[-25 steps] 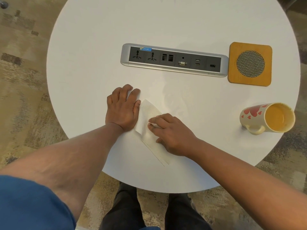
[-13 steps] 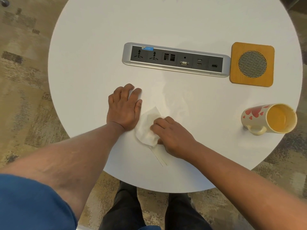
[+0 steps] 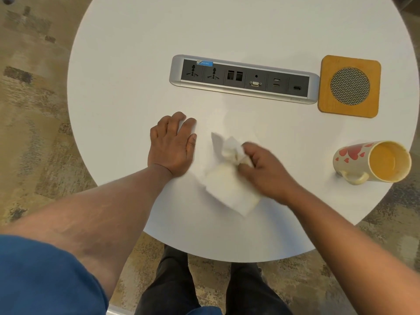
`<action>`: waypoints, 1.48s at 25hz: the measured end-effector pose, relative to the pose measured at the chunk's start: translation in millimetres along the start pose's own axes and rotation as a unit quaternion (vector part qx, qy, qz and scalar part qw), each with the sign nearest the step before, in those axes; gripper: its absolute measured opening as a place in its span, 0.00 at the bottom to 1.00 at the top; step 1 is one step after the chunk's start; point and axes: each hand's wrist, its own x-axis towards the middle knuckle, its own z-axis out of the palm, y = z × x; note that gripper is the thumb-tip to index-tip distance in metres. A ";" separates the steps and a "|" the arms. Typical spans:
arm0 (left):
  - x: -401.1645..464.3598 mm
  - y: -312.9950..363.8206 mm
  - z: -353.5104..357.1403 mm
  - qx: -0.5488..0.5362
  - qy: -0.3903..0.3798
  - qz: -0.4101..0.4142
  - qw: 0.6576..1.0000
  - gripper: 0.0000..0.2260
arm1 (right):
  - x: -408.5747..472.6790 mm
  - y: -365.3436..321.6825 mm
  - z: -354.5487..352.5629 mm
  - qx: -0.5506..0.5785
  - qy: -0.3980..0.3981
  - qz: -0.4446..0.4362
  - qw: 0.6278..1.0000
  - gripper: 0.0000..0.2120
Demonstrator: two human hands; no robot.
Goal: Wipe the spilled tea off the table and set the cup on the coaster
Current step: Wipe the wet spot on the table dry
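White round tabletop [image 3: 136, 64], patterned carpet [image 3: 34, 110] under it. Power/data strip [image 3: 244, 79] is recessed mid-tabletop, running left-right. Wooden coaster [image 3: 349, 86] with a mesh disc sits just beside the strip's right end, toward the right edge, nothing on it. Cup [image 3: 372, 162] with red hearts lies tipped on its side at the right edge, mouth facing right, handle toward the near edge, well apart from the coaster. Faint wet sheen [image 3: 241, 123] shows between the strip and the hands.

Right hand [image 3: 268, 171] is blurred; fingers [image 3: 250, 148] curl closed around a bunched white tissue [image 3: 229, 178], crumpled part in the fingers, looser flat part trailing toward the near edge. Left hand [image 3: 172, 146] lies flat, palm down, fingers spread, holding nothing, just left of the tissue, not touching it.
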 end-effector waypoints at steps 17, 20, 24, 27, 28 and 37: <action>0.5 1.2 -0.2 -0.009 0.005 0.000 1.000 0.15 | 11.5 23.1 -33.4 -0.257 0.158 -0.001 0.953 0.13; 0.1 1.3 0.4 -0.008 0.004 0.002 1.000 0.15 | 12.2 24.1 -40.7 -0.329 0.158 -0.012 0.931 0.07; 0.8 0.3 -0.3 -0.007 0.001 0.000 1.000 0.15 | 19.8 23.7 -48.6 -0.336 0.144 0.045 0.930 0.16; 0.7 0.0 0.3 -0.005 0.002 -0.001 1.000 0.15 | 34.1 15.1 -54.1 -0.293 0.186 -0.017 0.938 0.15; 0.7 0.1 0.4 -0.005 0.003 0.000 1.000 0.15 | 38.5 10.1 -57.2 -0.284 0.223 -0.059 0.931 0.12; 0.7 -0.2 1.0 -0.005 -0.001 -0.001 1.000 0.16 | 64.5 15.1 -35.7 -0.393 0.274 -0.096 0.872 0.04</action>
